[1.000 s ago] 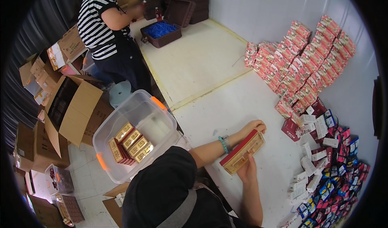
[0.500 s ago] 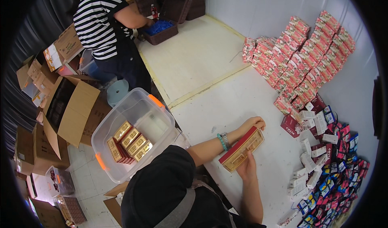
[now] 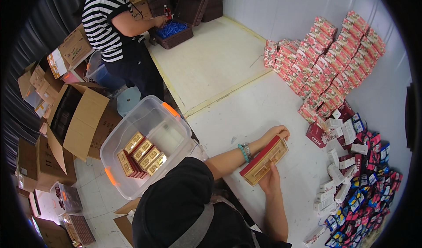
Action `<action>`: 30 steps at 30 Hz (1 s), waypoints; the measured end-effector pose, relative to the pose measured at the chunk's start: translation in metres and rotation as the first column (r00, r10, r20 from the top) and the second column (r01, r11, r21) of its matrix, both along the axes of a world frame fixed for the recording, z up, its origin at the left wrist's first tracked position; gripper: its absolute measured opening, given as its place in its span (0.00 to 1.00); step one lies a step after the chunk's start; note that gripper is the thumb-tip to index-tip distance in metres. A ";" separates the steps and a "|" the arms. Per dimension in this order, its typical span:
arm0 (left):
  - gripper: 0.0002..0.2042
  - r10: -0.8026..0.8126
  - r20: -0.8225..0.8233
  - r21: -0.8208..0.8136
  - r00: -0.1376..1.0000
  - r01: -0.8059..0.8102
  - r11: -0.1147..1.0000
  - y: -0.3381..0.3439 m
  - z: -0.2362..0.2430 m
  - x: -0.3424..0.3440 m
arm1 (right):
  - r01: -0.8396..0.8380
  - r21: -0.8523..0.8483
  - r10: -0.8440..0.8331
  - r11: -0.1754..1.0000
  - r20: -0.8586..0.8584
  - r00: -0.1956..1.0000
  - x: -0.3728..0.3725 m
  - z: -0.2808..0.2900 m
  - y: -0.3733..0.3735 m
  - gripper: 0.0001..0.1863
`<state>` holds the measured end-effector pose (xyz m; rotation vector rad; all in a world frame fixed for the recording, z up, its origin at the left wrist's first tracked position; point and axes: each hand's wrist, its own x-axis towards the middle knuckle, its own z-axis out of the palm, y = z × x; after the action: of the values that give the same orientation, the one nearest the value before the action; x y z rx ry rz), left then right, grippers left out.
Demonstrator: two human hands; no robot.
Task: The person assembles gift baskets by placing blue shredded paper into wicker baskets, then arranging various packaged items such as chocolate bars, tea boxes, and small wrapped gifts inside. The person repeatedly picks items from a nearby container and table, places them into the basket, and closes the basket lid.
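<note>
A long, flat red and gold gift box (image 3: 265,162) is held tilted above the white table in front of me. My left hand (image 3: 276,133), with turquoise beads and a metal band on the wrist, closes round its far end; some of its fingers are hidden behind the box. At the near long edge my right hand (image 3: 269,179) grips it, thumb lying on the gold face. To my left, a clear plastic bin (image 3: 145,149) with orange latches holds several similar gold and red boxes (image 3: 143,153).
Pink patterned packs (image 3: 334,63) are stacked along the wall at right. Nearer lie small white boxes (image 3: 336,175) and a heap of blue and pink packets (image 3: 365,199). A co-worker in stripes (image 3: 103,28) stands by a brown basket (image 3: 176,39) of blue shreds. Open cartons (image 3: 85,125) crowd the left.
The co-worker has straightened a little, drawing a hand up out of the blue shreds to the basket's edge. My hands and the gift box have barely shifted.
</note>
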<state>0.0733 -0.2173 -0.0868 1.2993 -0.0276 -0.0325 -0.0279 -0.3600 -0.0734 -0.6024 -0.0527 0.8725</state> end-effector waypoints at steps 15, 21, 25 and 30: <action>0.23 0.369 0.528 0.656 0.765 -0.643 0.395 0.133 0.062 -0.101 | -0.013 -0.039 0.013 0.999 0.003 1.000 0.003 -0.008 -0.005 0.25; 0.28 0.430 0.657 0.733 0.619 -0.657 -0.175 0.219 0.078 -0.129 | -0.022 -0.032 0.023 0.999 0.034 0.999 0.003 -0.012 -0.004 0.25; 0.31 0.356 0.713 0.684 0.604 -0.485 -0.546 0.277 0.074 -0.111 | 0.050 -0.097 -0.047 0.994 0.023 0.999 -0.003 0.005 -0.003 0.26; 0.18 0.413 0.640 0.601 0.648 -0.088 -0.794 0.318 0.058 -0.111 | 0.026 -0.121 -0.018 0.992 0.067 0.998 -0.010 0.004 -0.014 0.26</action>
<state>-0.0380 0.1003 -0.0285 3.3175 1.2658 0.9621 -0.0374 -0.3743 -0.0689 -0.7447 -0.0526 0.8389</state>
